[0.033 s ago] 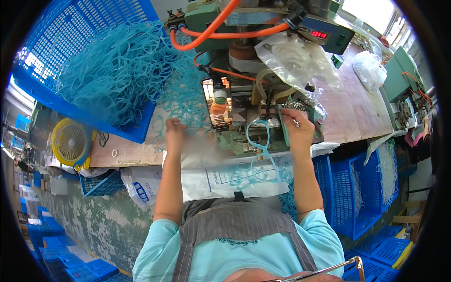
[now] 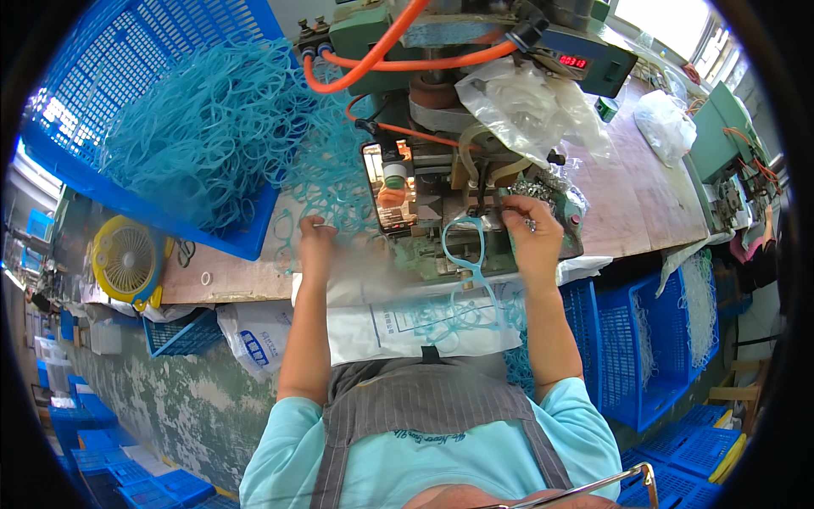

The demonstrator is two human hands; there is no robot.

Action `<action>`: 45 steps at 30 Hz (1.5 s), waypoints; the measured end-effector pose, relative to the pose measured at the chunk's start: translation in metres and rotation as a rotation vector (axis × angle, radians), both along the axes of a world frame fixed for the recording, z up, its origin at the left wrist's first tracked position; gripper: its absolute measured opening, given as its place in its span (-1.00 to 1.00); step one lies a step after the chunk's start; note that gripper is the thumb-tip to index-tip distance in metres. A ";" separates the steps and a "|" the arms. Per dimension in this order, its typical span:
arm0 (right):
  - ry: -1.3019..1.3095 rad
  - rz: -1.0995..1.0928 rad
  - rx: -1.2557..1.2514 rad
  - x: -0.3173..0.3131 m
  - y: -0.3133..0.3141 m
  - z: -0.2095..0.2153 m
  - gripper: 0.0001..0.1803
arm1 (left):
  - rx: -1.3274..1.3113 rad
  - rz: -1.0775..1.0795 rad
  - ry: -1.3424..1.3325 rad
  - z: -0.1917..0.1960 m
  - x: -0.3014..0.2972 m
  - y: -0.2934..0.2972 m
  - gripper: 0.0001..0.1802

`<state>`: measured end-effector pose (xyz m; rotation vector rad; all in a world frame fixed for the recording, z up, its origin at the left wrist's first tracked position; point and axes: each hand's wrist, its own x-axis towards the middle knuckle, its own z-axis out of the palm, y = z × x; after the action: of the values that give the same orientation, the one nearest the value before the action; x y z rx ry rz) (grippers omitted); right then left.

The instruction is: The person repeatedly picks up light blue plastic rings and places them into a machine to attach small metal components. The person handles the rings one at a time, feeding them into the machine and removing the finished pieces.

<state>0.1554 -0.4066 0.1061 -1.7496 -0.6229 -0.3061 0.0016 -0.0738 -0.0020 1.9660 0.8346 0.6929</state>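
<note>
Below the phone (image 2: 390, 188), blur veils the space beside the left hand (image 2: 316, 244); rightward, shiny bits (image 2: 531, 225) at the right hand (image 2: 538, 244) are too small to identify; leftward, the top edge crops the blue crate (image 2: 231, 241).

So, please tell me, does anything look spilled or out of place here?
Perhaps: light-blue frames lie tangled on the table beside the heaped blue basket, as if spilled. A lit phone also stands among the machine parts, an unusual place.

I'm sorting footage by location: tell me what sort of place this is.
Likely a factory workshop: a green machine with orange hoses, a blue crate heaped with glasses-shaped frames, and more blue crates below the bench.
</note>
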 end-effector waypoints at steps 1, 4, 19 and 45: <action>0.081 0.044 0.030 -0.006 0.005 0.005 -0.73 | -0.041 0.015 -0.003 -0.003 0.001 -0.002 -0.76; 0.201 0.043 0.158 -0.017 0.022 0.014 -0.67 | -0.052 0.050 -0.051 0.002 0.003 -0.013 -0.70; 0.206 0.125 0.398 -0.027 0.048 0.011 -0.50 | 0.896 -0.708 -0.665 0.140 0.015 -0.142 -0.77; 0.031 -0.515 -0.264 0.076 -0.043 -0.041 -0.73 | 0.683 -0.996 -0.633 0.127 0.033 -0.171 -0.66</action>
<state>0.2316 -0.4499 0.0651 -2.1551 -0.1827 -0.5698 0.0346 -0.2445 0.1245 2.1686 -0.8377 0.9306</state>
